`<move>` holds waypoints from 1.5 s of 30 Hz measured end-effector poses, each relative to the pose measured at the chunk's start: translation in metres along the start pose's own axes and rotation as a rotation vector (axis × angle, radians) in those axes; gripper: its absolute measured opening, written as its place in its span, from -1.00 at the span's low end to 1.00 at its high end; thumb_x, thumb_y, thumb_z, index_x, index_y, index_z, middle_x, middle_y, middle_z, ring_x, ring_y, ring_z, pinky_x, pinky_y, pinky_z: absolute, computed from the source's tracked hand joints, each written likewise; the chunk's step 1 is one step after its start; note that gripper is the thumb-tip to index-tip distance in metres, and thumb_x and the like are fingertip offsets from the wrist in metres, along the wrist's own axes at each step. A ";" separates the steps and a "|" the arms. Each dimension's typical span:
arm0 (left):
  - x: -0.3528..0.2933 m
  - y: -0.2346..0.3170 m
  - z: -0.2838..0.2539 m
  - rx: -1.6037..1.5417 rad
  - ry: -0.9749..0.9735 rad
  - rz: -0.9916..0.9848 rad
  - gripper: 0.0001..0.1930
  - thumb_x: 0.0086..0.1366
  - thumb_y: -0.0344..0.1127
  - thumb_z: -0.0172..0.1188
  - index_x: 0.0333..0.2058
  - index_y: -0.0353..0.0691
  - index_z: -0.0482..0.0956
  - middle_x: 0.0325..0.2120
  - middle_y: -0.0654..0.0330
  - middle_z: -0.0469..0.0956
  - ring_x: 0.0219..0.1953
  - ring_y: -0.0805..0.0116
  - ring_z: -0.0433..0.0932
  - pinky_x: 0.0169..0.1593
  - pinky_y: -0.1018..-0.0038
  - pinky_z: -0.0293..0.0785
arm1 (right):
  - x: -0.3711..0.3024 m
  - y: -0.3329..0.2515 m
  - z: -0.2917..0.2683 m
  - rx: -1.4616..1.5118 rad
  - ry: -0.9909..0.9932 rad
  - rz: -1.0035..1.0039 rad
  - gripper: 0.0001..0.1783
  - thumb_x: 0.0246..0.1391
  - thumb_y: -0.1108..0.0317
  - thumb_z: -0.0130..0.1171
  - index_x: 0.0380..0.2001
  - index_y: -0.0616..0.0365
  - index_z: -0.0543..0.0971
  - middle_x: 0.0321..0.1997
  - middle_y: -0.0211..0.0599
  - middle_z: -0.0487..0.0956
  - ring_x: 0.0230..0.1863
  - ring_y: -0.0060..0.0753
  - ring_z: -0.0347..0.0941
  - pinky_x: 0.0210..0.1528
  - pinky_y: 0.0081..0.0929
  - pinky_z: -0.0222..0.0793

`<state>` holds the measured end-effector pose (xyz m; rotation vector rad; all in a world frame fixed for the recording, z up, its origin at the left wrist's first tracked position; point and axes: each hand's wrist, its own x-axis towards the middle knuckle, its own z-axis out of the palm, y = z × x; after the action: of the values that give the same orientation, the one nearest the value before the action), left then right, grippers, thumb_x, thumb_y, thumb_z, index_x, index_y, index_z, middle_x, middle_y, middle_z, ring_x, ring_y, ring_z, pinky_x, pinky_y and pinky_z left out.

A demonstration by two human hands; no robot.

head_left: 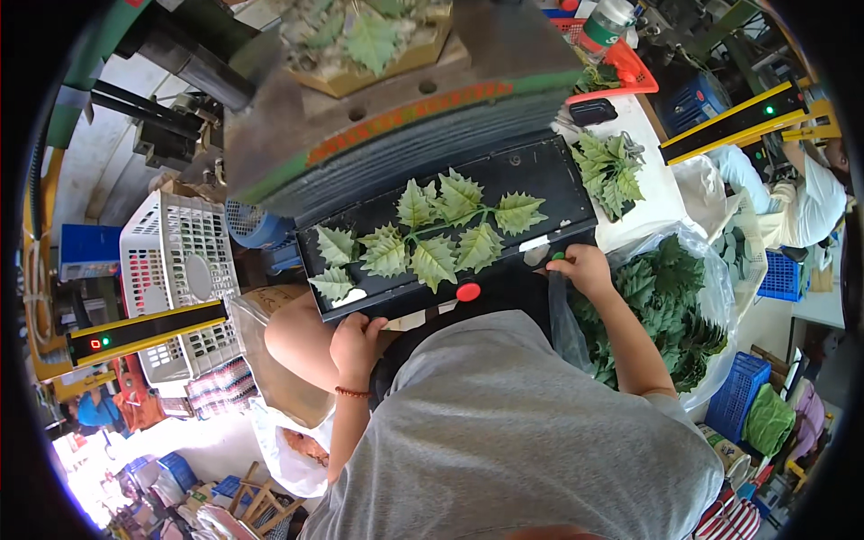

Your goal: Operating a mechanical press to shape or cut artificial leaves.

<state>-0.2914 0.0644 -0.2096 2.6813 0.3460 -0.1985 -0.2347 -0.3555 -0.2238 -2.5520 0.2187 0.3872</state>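
Observation:
My left hand point(356, 345) is closed at the front left corner of a black panel point(531, 157); whatever its fingers press or hold is hidden. On the right, my right hand point(583, 272) has its fingers curled, with the thumb side against a green button point(558, 256) on the panel's front edge. A red button point(468, 292) sits between the hands. Across the panel lies an artificial leaf spray point(434, 259) with several pale green, jagged leaves on a thin stem. Behind it rises a heavy metal machine block point(423, 117).
More leaves point(607, 166) lie on a white surface right of the panel. A plastic bag of dark green leaves point(670, 297) stands by my right arm. White baskets point(184, 279) are at left. Yellow-black bars point(148, 331) flank me. A person point(801, 202) sits far right.

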 end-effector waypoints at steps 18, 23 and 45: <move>0.000 0.085 -0.051 -0.807 0.193 0.178 -0.77 0.23 -0.26 0.18 -0.23 -0.30 0.51 -0.50 0.19 0.55 -0.55 0.40 0.45 -0.45 0.57 0.37 | -0.023 -0.155 -0.025 0.513 -0.292 -0.468 -0.83 -0.07 0.35 0.31 -0.46 0.18 0.53 -0.56 -0.41 0.52 -0.56 -0.53 0.39 -0.50 -0.60 0.25; 0.044 0.136 -0.059 -1.047 0.283 0.400 -0.81 0.27 -0.34 0.09 -0.21 -0.33 0.49 -0.45 0.19 0.52 -0.58 0.50 0.37 -0.51 0.62 0.29 | -0.006 -0.229 0.001 1.090 -0.691 -0.426 -0.80 -0.02 0.48 0.28 -0.33 0.22 0.46 -0.46 -0.38 0.51 -0.57 -0.62 0.37 -0.54 -0.71 0.28; 0.054 0.113 -0.068 -1.377 0.355 0.109 -0.75 0.40 -0.23 -0.05 -0.31 -0.28 0.50 -0.43 0.31 0.47 -0.43 0.64 0.29 -0.31 0.72 0.24 | 0.001 -0.266 -0.011 0.428 -0.220 -0.973 -0.85 -0.01 0.54 0.23 -0.31 0.21 0.55 -0.51 -0.47 0.50 -0.57 -0.68 0.31 -0.53 -0.75 0.20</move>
<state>-0.2032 0.0060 -0.1140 1.3382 0.2751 0.4205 -0.1691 -0.1382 -0.0842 -1.8831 -0.8907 0.1929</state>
